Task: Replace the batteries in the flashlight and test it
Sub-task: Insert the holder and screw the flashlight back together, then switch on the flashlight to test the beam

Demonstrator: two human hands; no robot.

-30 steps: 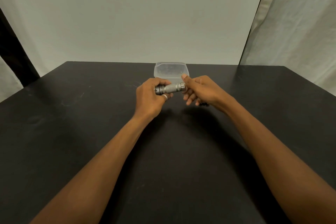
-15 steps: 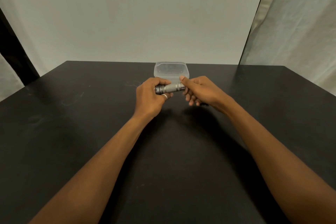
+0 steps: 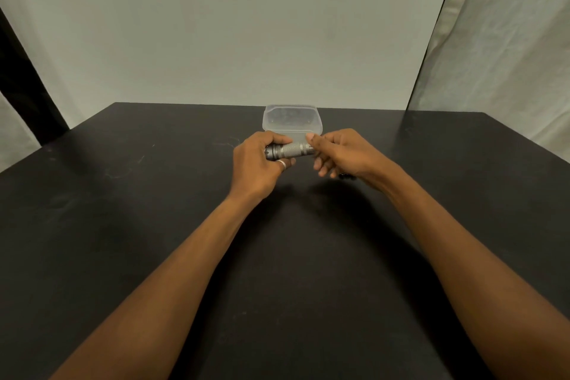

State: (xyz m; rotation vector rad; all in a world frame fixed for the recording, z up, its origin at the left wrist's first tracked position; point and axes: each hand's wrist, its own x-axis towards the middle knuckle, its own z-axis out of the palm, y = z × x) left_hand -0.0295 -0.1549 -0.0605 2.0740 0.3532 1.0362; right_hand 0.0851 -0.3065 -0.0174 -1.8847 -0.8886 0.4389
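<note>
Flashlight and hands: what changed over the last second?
The right hand closed in on the right end of the flashlight, its thumb dropping from raised onto that end to pinch it. The left hand kept gripping the other end; the flashlight and the clear container on the table stayed put.

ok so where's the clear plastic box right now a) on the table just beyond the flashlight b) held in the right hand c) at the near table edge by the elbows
a: the clear plastic box sits on the table just beyond the flashlight, which the left hand grips and the right hand pinches at its end.
</note>
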